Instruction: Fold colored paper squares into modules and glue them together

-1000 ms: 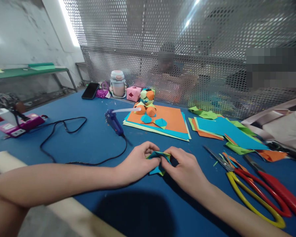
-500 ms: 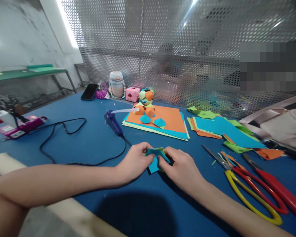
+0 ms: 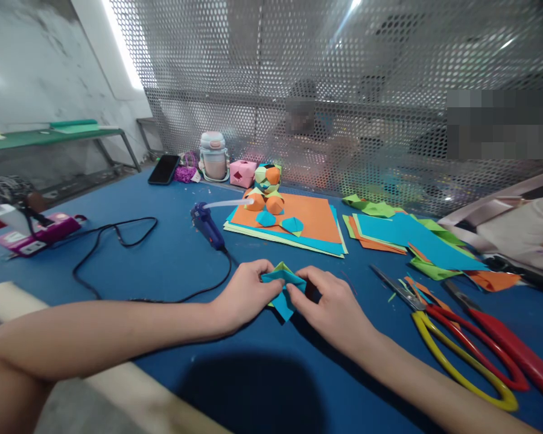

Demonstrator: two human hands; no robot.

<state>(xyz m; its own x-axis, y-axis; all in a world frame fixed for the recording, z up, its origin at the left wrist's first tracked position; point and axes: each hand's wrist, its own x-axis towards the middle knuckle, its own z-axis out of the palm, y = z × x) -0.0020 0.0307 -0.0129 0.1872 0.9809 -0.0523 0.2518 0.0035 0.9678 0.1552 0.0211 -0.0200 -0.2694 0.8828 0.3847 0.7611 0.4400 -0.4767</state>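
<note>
Folded blue-green paper (image 3: pixel 283 305) between left hand (image 3: pixel 244 295) and right hand (image 3: pixel 337 304), both grips closed on it, neither nearer, one tip toward wearer, long axis hard to tell.

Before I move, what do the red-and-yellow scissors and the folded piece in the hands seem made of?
Scissor blades: metal, from their grey sheen.
Scissor handles: glossy, probably plastic or coated metal, given the highlights.
Folded piece: matte paper or thin card, by its sharp creases.
</note>
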